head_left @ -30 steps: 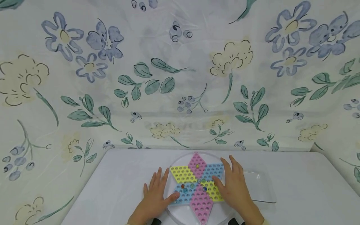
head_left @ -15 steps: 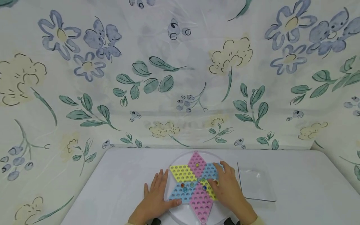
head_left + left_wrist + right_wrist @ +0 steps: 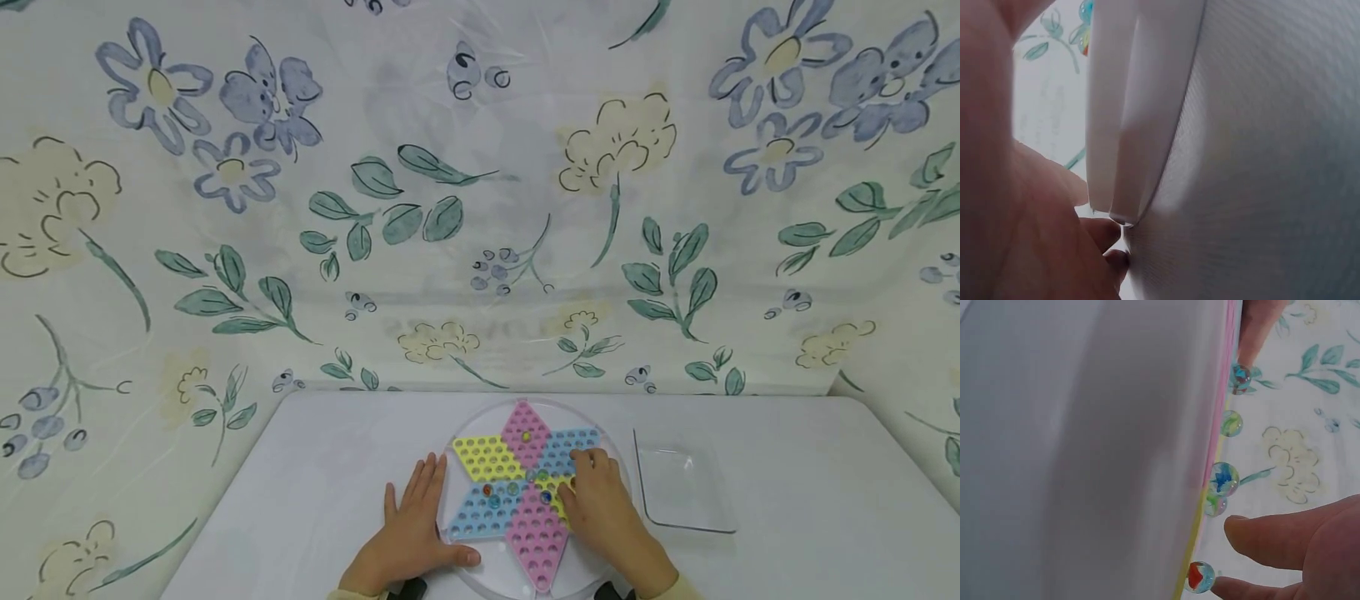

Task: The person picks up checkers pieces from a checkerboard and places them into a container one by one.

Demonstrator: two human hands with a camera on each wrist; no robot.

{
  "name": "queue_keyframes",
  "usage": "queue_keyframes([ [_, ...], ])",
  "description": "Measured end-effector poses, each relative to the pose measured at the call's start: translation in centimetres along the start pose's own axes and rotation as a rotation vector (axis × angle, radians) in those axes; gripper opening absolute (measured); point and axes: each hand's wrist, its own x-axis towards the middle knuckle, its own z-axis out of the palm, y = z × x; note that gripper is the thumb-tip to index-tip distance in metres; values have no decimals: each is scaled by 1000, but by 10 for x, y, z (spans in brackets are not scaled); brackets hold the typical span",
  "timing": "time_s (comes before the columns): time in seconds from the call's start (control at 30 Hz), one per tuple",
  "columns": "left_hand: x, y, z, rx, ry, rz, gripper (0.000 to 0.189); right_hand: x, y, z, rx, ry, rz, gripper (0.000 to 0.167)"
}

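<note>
A star-shaped Chinese checkers board [image 3: 537,550] in pink, blue and yellow lies on a round white base, dotted with holes. Glass marbles sit in several of them, including a blue one [image 3: 546,497] and a red one [image 3: 487,490]. My left hand [image 3: 405,533] rests at the left rim, fingers straight and thumb over the base. Over the right yellow section is my right hand [image 3: 606,504], its fingers bent downward. In the right wrist view, one fingertip is right at a red-and-clear marble [image 3: 1199,577], while the thumb [image 3: 1266,534] stands apart from it.
A clear shallow tray [image 3: 684,487] stands to the right of the board on the white table [image 3: 330,467]. Behind the table hangs a flowered cloth [image 3: 480,208]. A yellow-green marble [image 3: 527,437] sits in the far pink point.
My right hand has moved left and lower over the yellow section, its fingers bending in. The left hand stays by the rim, its thumb slid slightly toward the front.
</note>
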Motion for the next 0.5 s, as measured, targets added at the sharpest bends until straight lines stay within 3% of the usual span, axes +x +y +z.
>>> queue_keyframes([
  [0.5, 0, -2, -3, -29, -14, 10, 143, 3, 2, 5, -78, -41, 110, 31],
])
